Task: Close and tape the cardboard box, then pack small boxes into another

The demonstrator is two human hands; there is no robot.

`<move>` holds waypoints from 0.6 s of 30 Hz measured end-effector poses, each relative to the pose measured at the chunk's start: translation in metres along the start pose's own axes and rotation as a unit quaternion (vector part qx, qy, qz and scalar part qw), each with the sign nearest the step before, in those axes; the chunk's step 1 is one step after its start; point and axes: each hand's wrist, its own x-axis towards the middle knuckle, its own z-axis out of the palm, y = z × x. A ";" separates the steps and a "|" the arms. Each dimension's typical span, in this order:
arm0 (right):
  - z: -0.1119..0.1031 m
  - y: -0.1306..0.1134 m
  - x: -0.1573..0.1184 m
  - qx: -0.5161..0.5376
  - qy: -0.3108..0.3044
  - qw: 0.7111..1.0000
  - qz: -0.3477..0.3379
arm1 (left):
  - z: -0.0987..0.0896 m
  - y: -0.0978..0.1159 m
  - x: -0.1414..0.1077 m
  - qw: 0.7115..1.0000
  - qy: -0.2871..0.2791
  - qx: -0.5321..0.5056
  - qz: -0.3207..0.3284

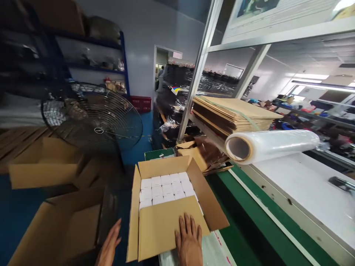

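Cardboard [159, 229] lies under the right hand [189, 238], near white boxes [167, 190].

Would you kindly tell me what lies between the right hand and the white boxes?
In the head view, a cardboard panel lies there; the right hand is on it, the white boxes show beyond it.

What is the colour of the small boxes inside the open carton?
The small boxes are white; this shows best in the head view.
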 end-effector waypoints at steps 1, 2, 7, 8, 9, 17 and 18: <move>0.005 0.002 0.001 -0.006 0.004 1.000 -0.006 | 0.000 0.013 0.016 0.999 -0.005 -0.039 -0.014; 0.011 0.004 0.002 -0.010 0.010 1.000 -0.010 | 0.000 0.031 0.032 0.997 0.005 -0.070 -0.019; 0.037 0.012 0.005 -0.033 0.085 0.996 -0.019 | 0.011 0.163 0.107 0.955 0.104 0.102 0.259; 0.039 0.013 0.005 -0.031 0.086 0.996 -0.020 | 0.019 0.191 0.115 0.929 0.090 0.170 0.317; 0.041 0.013 0.005 -0.027 0.080 0.996 -0.020 | 0.029 0.216 0.120 0.898 0.062 0.244 0.360; 0.033 0.002 0.003 0.016 0.128 0.992 0.012 | 0.100 0.249 0.070 0.783 -0.157 0.494 0.344; 0.032 0.001 0.003 0.019 0.130 0.991 0.013 | 0.106 0.236 0.059 0.776 -0.185 0.499 0.338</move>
